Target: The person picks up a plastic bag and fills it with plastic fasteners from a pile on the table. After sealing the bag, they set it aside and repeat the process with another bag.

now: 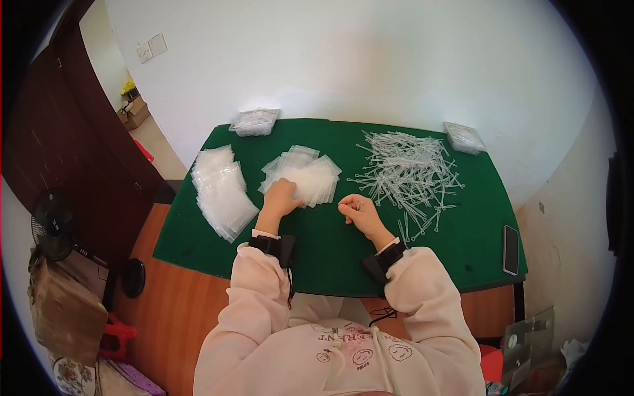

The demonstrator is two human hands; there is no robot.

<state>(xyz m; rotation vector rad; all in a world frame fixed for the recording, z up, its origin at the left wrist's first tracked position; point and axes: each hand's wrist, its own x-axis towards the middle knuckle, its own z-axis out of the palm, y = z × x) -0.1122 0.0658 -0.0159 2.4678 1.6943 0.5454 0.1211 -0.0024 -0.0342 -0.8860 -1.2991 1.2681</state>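
Observation:
My left hand (281,197) rests on the near left part of a fanned pile of clear plastic bags (310,175), its thumb apart from its fingers. Just right of that pile, my right hand (358,211) is held closed in a pinch above the green cloth. Whatever is between those fingertips is too small to make out. Beyond it, to the right, lies a loose heap of thin clear plastic sticks with ringed ends (409,168). Farther left, a second row of clear plastic bags (223,191) lies overlapped and looks fuller.
A clear box (255,123) stands at the table's back left, another clear box (465,138) at the back right. A phone (510,249) lies near the right edge of the green-covered table (323,257). The white wall (370,66) rises behind. A fan (54,221) stands at left.

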